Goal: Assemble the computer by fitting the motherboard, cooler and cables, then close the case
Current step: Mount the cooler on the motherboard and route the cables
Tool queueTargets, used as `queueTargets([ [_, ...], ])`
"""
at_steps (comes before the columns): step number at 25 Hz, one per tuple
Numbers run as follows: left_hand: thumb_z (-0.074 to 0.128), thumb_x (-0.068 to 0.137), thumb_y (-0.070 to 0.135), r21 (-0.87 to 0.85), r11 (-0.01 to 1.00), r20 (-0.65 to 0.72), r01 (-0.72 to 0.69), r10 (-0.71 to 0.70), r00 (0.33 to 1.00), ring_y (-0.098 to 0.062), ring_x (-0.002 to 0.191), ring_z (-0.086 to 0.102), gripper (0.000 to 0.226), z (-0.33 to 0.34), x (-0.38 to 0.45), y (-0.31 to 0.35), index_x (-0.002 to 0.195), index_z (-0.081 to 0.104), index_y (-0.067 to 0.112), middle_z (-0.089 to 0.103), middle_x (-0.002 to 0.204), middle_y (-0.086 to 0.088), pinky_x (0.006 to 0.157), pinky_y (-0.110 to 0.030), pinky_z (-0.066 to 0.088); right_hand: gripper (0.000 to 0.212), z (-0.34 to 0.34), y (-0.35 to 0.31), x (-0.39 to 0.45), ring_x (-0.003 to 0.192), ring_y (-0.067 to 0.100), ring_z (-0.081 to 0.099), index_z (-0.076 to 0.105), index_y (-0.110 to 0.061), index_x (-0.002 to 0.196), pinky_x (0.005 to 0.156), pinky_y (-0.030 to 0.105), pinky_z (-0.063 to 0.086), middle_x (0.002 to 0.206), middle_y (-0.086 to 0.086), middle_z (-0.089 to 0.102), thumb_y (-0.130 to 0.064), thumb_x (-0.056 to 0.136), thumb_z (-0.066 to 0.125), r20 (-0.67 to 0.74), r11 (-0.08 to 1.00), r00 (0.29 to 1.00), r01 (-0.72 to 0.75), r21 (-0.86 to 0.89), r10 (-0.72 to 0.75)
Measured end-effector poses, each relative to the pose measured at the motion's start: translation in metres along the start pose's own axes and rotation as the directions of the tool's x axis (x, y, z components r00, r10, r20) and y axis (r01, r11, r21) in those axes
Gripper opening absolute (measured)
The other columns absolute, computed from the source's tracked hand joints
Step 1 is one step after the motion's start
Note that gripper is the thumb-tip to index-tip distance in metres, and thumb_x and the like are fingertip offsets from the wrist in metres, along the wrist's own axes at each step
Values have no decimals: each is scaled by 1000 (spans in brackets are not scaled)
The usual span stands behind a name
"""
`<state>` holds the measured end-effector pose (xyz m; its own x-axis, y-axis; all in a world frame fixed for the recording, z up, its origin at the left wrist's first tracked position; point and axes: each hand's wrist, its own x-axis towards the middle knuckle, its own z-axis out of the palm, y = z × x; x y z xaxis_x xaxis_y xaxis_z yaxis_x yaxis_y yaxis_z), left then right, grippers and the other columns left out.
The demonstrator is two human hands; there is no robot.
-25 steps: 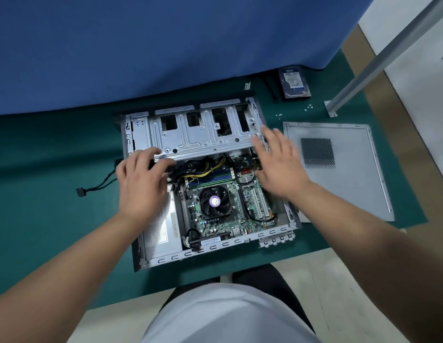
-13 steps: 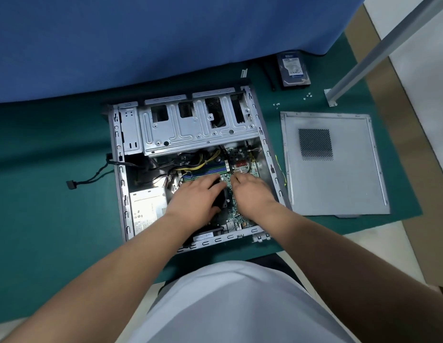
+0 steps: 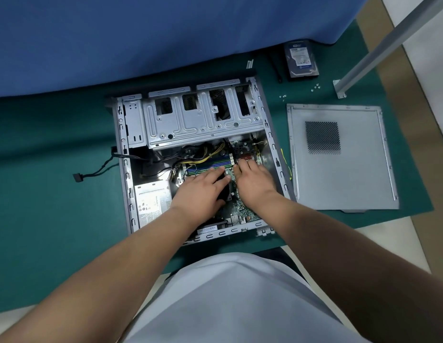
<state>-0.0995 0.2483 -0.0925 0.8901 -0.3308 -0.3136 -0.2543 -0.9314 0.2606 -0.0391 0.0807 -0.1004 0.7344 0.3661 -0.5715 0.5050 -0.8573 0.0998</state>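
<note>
Both hands have dropped from the drive cage (image 3: 203, 120) onto the cooler (image 3: 224, 191) atop the motherboard (image 3: 242, 206) inside the case (image 3: 123, 169); left hand (image 3: 200, 191) and right hand (image 3: 255, 181) lie flat, seemingly pressing it. Fastening it comes next.

A blue cloth (image 3: 166, 33) hangs at twelve o'clock over the green mat (image 3: 42, 206); a metal post (image 3: 388, 43) slants at two o'clock.

cooler (image 3: 224, 191) mostly hidden under hands (image 3: 203, 191)
</note>
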Motion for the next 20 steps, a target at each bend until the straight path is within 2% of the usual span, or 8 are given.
queueTargets([
  [4,64,96,47,12,1000,20,13,-14,1000,-22,151,28,71,-2,1,1,158,33,33,24,167,4,109,-47,44,80,1,0,-5,143,32,25,19,-6,160,118,42,31,157,13,21,-10,89,57,37,997,999,-22,79,19],
  [8,68,94,45,-5,999,46,39,-38,998,-28,144,34,71,-1,2,0,157,37,32,32,157,-4,106,-47,46,95,-2,5,-9,146,33,22,10,-12,163,118,50,32,158,14,16,-5,84,62,113,996,993,-28,80,19],
  [12,72,92,44,-28,997,75,67,-65,995,-27,135,43,79,-3,7,2,158,33,26,40,151,-4,102,-45,51,94,-7,5,-5,145,33,22,10,-13,163,116,48,34,156,15,18,-7,85,62,120,1000,993,-1,14,0],
  [16,74,91,44,-42,993,112,106,-101,989,-26,132,42,88,-6,10,4,159,26,15,39,149,-2,99,-47,54,88,-6,1,-5,144,33,22,12,-9,162,117,45,32,154,15,20,-8,87,57,105,1000,994,-3,11,1],
  [20,70,93,45,-25,996,140,86,-82,987,-27,133,38,88,-8,10,4,161,23,14,34,150,-3,99,-46,54,92,-7,0,-11,146,32,19,8,-9,162,119,49,30,157,15,17,-7,85,58,132,995,991,-21,99,7],
])
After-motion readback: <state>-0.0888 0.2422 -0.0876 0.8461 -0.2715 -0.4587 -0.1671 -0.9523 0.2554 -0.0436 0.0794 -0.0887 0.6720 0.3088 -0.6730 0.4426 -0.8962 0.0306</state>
